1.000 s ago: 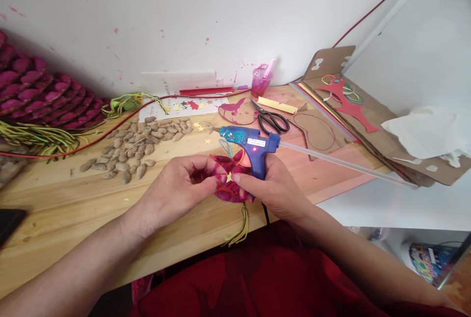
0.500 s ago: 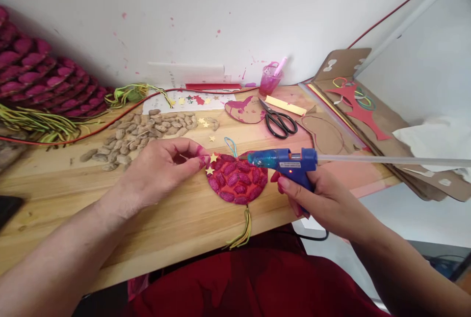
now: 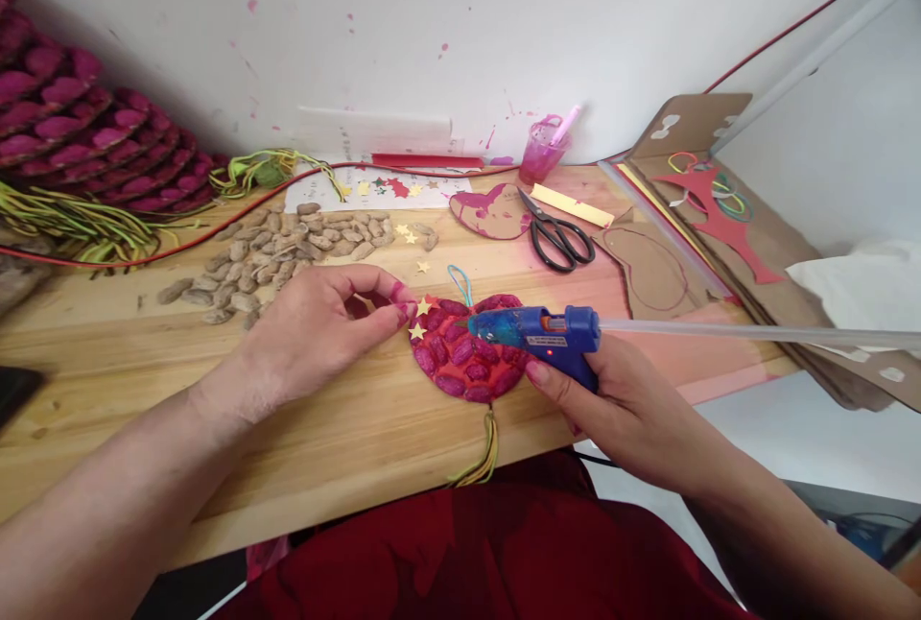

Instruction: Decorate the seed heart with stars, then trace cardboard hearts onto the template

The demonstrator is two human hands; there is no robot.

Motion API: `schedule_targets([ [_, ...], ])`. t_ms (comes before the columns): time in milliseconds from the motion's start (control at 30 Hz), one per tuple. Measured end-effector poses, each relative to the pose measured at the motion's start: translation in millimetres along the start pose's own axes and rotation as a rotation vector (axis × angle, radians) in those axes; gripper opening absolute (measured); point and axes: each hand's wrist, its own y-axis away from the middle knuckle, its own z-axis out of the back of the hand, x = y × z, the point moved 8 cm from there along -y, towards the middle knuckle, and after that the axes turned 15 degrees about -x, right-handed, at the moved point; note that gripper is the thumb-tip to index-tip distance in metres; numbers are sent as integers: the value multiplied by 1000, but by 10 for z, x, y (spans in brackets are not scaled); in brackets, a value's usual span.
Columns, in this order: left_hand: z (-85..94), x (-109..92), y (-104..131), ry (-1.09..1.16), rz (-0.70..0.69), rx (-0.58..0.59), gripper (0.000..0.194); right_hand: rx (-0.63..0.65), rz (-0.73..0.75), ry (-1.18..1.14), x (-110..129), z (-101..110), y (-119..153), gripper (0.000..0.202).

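A round ornament (image 3: 460, 351) faced with magenta-painted peanuts lies on the wooden table. It has a light blue hanging loop (image 3: 459, 282) at its top and a yellow-green tassel (image 3: 487, 452) at its bottom. My left hand (image 3: 338, 322) is at its upper left edge, thumb and forefinger pinched on a small gold star (image 3: 423, 307). Just below those fingertips shows a second gold star (image 3: 417, 332). My right hand (image 3: 611, 399) grips a blue hot glue gun (image 3: 551, 337), its red light lit and a long clear glue stick in its rear. The nozzle points left over the ornament.
Loose peanuts (image 3: 266, 260) lie at the back left, near a large magenta peanut-covered object (image 3: 86, 121). Black scissors (image 3: 557, 236), a cardboard piece (image 3: 493, 212) and a cup of pink paint (image 3: 543, 155) stand behind the ornament. A red cord (image 3: 251, 217) crosses the back.
The glue gun has moved left and slightly down, so its nozzle is farther over the ornament. My left hand keeps its pinch at the ornament's edge. The whole view has shifted slightly.
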Motion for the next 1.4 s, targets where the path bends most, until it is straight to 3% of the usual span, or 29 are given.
schedule_targets([
  [400, -25, -18, 2, -48, -25, 4, 18, 16, -19, 99, -14, -18, -7, 27],
  [867, -33, -2, 14, -133, -30, 20, 23, -33, -48, 218, 42, 47, -28, 28],
  [1400, -49, -23, 32, -70, -44, 13, 17, -97, -51, 109, 66, 111, -10, 25],
])
